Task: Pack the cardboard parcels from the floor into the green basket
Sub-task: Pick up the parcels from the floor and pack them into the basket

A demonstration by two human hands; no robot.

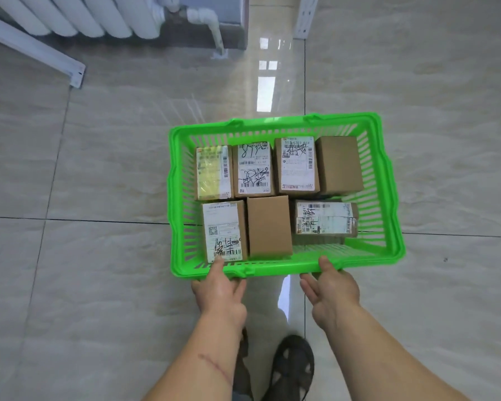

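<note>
The green basket (385,198) sits on the tiled floor at the middle of the head view, with several cardboard parcels packed inside. Most parcels carry white shipping labels, such as the labelled parcel (224,231) at the near left. A plain brown parcel (269,225) stands beside it, and another plain parcel (339,164) is at the far right. My left hand (219,290) grips the basket's near rim, thumb over the edge and touching the labelled parcel. My right hand (329,287) holds the same rim further right, thumb on top.
A white radiator (78,15) and its pipe (214,27) stand at the far left wall. A white metal rail (32,50) slants across the floor at top left, and a white shelf post (305,15) rises at top centre. My sandalled foot (292,369) is below the basket.
</note>
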